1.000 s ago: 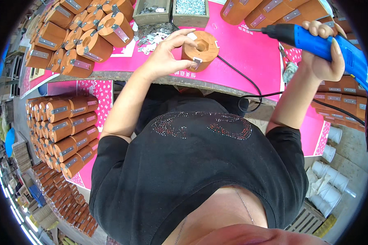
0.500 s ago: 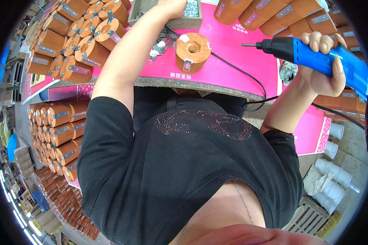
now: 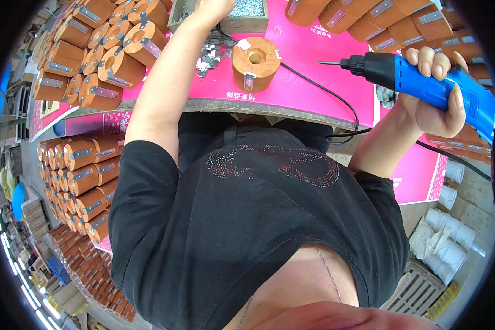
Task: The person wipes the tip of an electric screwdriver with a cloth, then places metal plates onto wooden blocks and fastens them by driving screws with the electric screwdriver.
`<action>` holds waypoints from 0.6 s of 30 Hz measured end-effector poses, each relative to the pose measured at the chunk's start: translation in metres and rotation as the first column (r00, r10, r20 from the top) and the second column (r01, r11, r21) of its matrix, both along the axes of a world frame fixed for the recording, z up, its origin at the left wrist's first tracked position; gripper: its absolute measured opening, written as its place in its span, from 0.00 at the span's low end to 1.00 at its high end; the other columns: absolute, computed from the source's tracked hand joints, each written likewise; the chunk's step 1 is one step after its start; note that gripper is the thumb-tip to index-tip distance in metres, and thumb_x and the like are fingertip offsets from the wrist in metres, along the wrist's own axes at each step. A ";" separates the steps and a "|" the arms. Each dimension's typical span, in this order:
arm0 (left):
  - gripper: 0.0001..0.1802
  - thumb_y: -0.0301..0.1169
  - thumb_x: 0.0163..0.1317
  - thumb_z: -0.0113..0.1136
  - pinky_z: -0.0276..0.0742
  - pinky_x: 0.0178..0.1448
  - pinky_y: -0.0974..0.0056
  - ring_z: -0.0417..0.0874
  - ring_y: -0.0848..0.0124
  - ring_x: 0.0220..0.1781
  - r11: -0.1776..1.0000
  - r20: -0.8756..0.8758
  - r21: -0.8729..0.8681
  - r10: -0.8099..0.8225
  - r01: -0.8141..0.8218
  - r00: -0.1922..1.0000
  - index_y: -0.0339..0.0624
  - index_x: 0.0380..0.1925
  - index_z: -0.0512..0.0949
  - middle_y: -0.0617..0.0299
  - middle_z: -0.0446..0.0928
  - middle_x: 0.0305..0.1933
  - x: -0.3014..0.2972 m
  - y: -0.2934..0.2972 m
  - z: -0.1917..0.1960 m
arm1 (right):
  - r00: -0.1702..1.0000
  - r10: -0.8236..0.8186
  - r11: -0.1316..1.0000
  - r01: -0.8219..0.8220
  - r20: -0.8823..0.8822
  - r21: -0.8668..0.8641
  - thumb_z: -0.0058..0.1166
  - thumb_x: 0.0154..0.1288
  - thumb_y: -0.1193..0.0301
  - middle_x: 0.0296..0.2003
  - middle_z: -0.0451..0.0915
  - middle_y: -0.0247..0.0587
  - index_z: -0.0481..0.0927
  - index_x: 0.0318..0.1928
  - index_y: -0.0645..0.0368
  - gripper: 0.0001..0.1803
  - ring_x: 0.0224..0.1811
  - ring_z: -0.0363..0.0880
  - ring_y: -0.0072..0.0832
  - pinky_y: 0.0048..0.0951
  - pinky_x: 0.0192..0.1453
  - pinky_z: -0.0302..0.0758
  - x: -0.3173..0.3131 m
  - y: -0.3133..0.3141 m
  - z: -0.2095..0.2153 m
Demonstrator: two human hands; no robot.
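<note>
In my right hand (image 3: 437,82) is a blue electric screwdriver (image 3: 423,80), my fingers wrapped round its body. Its bit points left, above the pink table. My left hand (image 3: 217,6) is at the top edge, over a grey two-part wooden box (image 3: 247,26) with small silvery screws (image 3: 250,7) in its right compartment. The fingers of that hand are hidden or cut off by the frame. Between my arms a round wooden block (image 3: 258,69) stands on the table, with a hole in its top, a metal strip on its front and small pale pieces at its upper edge.
Flat metal pieces (image 3: 210,58) lie loose left of the block. Many similar wooden blocks are stacked at the left (image 3: 115,66), on a lower level (image 3: 82,154), and at the far right (image 3: 363,16). A black cord (image 3: 324,93) crosses the pink table (image 3: 308,66). White buckets (image 3: 451,228) stand at the right.
My left hand has shifted a little left and up, uncovering more of the screws. The screwdriver is still in my right hand, almost unmoved. The view has shifted slightly.
</note>
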State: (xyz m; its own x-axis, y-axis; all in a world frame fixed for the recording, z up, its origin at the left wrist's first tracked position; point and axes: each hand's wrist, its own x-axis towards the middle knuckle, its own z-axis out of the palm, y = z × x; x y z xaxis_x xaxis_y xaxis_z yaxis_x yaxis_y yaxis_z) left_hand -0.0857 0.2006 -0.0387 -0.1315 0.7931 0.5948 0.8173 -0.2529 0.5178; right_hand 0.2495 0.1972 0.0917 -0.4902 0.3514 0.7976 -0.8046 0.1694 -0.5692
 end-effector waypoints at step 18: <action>0.09 0.24 0.58 0.52 0.77 0.38 0.71 0.78 0.72 0.34 0.690 0.923 0.375 -0.338 0.619 -0.182 0.33 0.38 0.74 0.56 0.77 0.34 0.077 -0.126 0.028 | 0.994 -0.042 0.996 0.034 -0.101 -0.079 0.41 0.49 0.62 0.34 0.76 0.39 0.69 0.47 0.55 0.23 0.37 0.70 0.31 0.39 0.48 0.62 -0.046 -0.015 -0.013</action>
State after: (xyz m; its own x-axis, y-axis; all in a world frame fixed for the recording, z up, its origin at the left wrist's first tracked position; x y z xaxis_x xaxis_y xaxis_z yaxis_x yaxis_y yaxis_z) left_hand -0.0086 0.0743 -0.0110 0.0600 0.9724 0.2256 -0.7011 -0.1198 0.7029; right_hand 0.2037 0.1819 0.0790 -0.3923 0.4301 0.8131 -0.8533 0.1599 -0.4963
